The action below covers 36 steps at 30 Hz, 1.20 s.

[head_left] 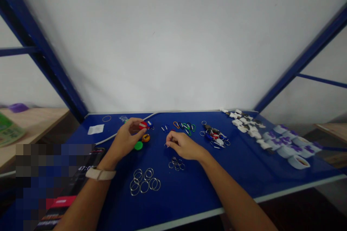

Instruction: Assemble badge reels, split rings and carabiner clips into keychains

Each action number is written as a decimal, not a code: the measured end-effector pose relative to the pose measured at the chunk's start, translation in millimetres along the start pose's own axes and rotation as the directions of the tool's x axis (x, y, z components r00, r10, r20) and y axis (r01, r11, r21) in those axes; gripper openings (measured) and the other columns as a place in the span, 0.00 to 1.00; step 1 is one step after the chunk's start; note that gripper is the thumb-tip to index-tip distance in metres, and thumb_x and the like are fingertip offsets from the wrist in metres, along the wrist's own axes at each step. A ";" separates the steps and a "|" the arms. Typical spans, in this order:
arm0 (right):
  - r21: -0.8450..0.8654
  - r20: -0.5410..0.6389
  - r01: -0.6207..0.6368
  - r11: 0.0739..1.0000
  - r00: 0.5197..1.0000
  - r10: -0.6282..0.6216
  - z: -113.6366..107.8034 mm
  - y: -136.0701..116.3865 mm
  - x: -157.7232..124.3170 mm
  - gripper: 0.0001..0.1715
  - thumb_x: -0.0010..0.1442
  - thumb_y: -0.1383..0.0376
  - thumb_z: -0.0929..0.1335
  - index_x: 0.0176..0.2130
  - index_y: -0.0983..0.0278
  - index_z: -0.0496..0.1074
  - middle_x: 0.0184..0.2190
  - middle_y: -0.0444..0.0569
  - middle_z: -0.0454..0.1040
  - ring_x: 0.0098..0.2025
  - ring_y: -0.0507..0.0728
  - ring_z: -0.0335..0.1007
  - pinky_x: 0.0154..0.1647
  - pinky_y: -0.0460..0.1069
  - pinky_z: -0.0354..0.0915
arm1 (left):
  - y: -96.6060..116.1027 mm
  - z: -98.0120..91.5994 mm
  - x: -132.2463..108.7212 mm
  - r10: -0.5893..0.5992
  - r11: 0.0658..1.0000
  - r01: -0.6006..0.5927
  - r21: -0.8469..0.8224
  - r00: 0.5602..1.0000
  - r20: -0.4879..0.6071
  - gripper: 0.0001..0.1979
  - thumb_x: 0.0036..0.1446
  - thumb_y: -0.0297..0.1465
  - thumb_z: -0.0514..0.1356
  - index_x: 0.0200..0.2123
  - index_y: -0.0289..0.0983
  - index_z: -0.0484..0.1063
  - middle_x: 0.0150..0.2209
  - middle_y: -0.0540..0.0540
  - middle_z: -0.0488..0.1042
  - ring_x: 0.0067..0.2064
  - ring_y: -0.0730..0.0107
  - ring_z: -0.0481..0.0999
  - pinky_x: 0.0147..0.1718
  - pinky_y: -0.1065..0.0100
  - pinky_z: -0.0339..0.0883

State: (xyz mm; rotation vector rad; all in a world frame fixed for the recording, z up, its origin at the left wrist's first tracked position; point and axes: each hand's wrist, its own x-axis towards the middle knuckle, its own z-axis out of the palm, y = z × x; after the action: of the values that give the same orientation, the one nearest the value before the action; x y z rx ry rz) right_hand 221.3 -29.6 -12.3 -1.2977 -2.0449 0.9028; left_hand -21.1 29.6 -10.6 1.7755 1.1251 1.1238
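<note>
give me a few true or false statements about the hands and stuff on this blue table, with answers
The left hand wears a beige band on its wrist: true.
The right hand holds a green carabiner: false, the carabiners lie on the table beyond it, and anything in its fingers is too small to make out.
The larger metal rings lie left of the smaller rings: true.
The purple-marked white rolls sit at the left end of the blue table: false, they sit at its right end.

The left hand (127,140) partly hides a red tag (143,125); whatever the right hand's fingertips (167,144) pinch is too small to tell. A pixelated patch (51,184) covers most of a box (62,202); the picture's left edge cuts off a green booklet (8,130).
</note>
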 end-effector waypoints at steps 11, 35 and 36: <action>0.335 -0.242 0.107 0.936 0.970 -0.025 6.4 -5.7 3.4 0.07 0.63 0.63 0.68 0.38 0.64 0.72 0.26 0.42 0.69 0.26 0.49 0.63 0.28 0.46 0.61 | 15.1 25.6 -15.4 0.000 0.954 0.148 -0.262 0.871 0.492 0.21 0.58 0.36 0.64 0.53 0.34 0.73 0.34 0.45 0.77 0.36 0.66 0.75 0.41 0.61 0.69; -0.096 -0.295 0.189 0.977 0.932 -0.209 6.2 -9.5 2.4 0.05 0.65 0.68 0.64 0.35 0.63 0.69 0.31 0.45 0.70 0.32 0.52 0.66 0.35 0.47 0.62 | 27.0 33.3 -20.2 0.021 0.979 0.112 -0.172 0.779 0.627 0.13 0.61 0.39 0.59 0.42 0.37 0.76 0.30 0.47 0.75 0.33 0.66 0.72 0.37 0.65 0.65; -0.069 -0.307 0.179 0.981 0.932 -0.191 6.8 -8.4 3.0 0.05 0.65 0.68 0.65 0.35 0.63 0.69 0.30 0.45 0.71 0.31 0.52 0.65 0.34 0.47 0.62 | 25.0 34.3 -19.7 0.029 0.975 0.114 -0.191 0.787 0.616 0.13 0.60 0.39 0.60 0.42 0.36 0.75 0.30 0.47 0.74 0.33 0.67 0.71 0.37 0.65 0.65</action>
State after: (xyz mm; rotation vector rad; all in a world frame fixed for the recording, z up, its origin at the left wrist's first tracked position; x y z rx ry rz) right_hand 210.5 -31.1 -9.7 -1.1602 -1.9023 0.5355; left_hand 13.4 -1.6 -5.5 1.7369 0.6059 0.5286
